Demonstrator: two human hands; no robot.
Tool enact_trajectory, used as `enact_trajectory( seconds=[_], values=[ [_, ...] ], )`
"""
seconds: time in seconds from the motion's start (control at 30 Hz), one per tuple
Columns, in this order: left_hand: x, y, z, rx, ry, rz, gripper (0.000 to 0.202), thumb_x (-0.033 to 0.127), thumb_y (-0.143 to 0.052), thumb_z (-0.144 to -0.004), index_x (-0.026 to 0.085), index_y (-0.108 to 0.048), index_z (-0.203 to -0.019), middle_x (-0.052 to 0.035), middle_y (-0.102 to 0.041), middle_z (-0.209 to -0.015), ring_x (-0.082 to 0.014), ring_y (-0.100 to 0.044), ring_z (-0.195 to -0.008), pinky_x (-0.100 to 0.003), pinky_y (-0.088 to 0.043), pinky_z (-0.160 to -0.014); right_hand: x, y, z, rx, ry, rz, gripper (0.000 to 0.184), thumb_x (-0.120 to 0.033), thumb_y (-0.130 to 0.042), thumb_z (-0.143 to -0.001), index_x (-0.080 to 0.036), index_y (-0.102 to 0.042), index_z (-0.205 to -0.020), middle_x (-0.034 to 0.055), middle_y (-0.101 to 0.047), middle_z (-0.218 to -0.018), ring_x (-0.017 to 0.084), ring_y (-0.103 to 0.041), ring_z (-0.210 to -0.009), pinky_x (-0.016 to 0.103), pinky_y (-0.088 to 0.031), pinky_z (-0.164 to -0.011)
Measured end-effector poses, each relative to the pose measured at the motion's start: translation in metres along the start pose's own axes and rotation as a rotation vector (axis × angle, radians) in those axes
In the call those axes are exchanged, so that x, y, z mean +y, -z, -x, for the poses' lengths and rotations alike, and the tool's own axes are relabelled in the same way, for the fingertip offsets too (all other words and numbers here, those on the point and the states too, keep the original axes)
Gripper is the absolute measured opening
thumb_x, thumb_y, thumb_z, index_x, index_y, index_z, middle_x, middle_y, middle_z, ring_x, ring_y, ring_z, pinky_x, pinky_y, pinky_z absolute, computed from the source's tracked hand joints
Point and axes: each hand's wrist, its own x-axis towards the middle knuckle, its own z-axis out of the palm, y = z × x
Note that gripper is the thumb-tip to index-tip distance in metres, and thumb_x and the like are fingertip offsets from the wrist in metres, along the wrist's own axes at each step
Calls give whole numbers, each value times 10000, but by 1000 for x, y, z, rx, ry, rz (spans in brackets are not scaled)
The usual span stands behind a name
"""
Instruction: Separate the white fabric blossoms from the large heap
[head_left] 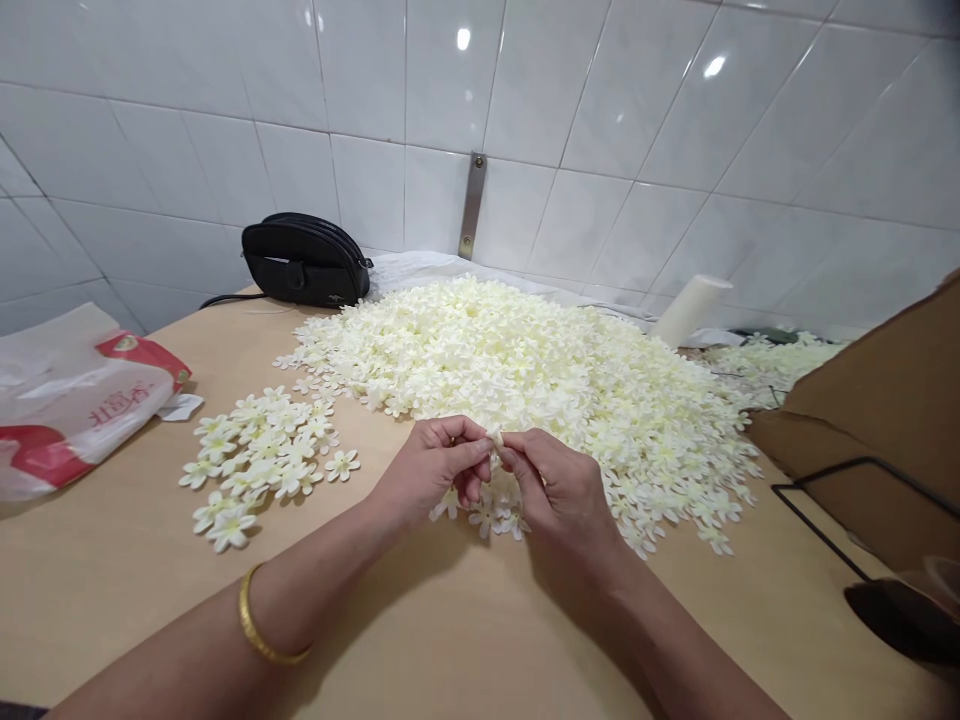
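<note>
A big heap of small cream-white fabric flowers [525, 370] covers the middle of the tan table [450, 620]. My left hand [431, 465] and my right hand [559, 490] meet at the heap's near edge. Both pinch one small white flower [495, 438] between their fingertips. Under my hands lie a few loose flowers [487, 515]. To the left, a smaller flat group of flowers [259, 455] is spread apart from the heap. A gold bangle [259, 625] sits on my left wrist.
A black pouch [306, 258] stands at the back by the white tiled wall. A red and white plastic bag [71, 400] lies at the left edge. A white roll [690, 310] stands behind the heap. A brown cardboard box [877, 410] and a black wire frame [862, 510] are at the right.
</note>
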Motion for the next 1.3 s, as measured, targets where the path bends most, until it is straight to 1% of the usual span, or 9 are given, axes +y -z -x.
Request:
enact_trajectory(
  seconds=[0.2,0.37,0.6,0.77,0.9,1.03,1.17,1.23,1.3],
  values=[
    [-3,0,-2,-7,42,110,230,339,-569,-708,119,-519,-668,-10,-556,-551,-69,-493,-403,-181,-389,-388,3,-1,1,-40,9,75,201,-88,-369,-768,-176,-527,-680,25,-512,-637,125,-473,-583,220,-367,-549],
    [-5,0,-2,0,79,133,233,331,-614,-671,125,-507,-654,-8,-556,-563,-68,-498,-419,-176,-397,-393,2,-2,0,-48,-2,51,190,-121,-369,-776,-175,-520,-674,27,-518,-641,127,-475,-600,221,-368,-557],
    [-5,0,-3,4,70,151,155,246,-606,-668,138,-498,-642,18,-541,-517,-62,-476,-389,-174,-373,-385,-1,-1,0,-46,-248,-195,204,-196,-386,-815,-170,-549,-694,-2,-527,-588,104,-464,-536,211,-352,-509],
    [-4,-2,-1,66,-10,37,162,249,-580,-681,147,-477,-609,33,-509,-475,-64,-451,-380,-182,-352,-385,-2,1,-4,-81,-346,-419,169,-220,-430,-802,-164,-551,-699,-13,-524,-587,100,-489,-556,209,-381,-535],
    [-3,-3,0,74,-36,25,180,275,-569,-690,154,-466,-605,41,-495,-472,-68,-451,-389,-190,-351,-400,-3,3,-7,-57,-402,-564,170,-233,-450,-800,-161,-528,-667,-24,-512,-582,90,-495,-558,205,-396,-555],
    [-3,-2,0,122,-61,-1,225,304,-554,-703,157,-440,-576,49,-458,-455,-73,-453,-410,-196,-355,-426,5,3,-8,-9,-478,-711,141,-259,-491,-783,-161,-524,-687,-27,-518,-591,79,-491,-542,212,-403,-572],
    [-2,-2,0,204,-80,-61,185,256,-580,-674,145,-470,-575,36,-486,-498,-68,-465,-453,-198,-379,-471,15,4,-9,-64,-545,-959,152,-281,-530,-754,-155,-515,-670,-21,-520,-595,74,-483,-517,217,-404,-548],
    [0,-2,0,236,-69,-46,162,219,-595,-646,142,-472,-576,31,-502,-532,-60,-453,-436,-189,-361,-438,16,5,-10,-65,-542,-963,153,-283,-526,-754,-155,-512,-671,-18,-516,-598,77,-480,-518,223,-406,-545],
    [3,-3,1,253,-40,-7,151,192,-598,-628,152,-455,-600,31,-523,-551,-45,-407,-381,-175,-302,-377,14,6,-9,-30,-492,-808,150,-277,-494,-772,-158,-515,-683,-11,-515,-607,89,-487,-534,233,-407,-555]
  ],
)
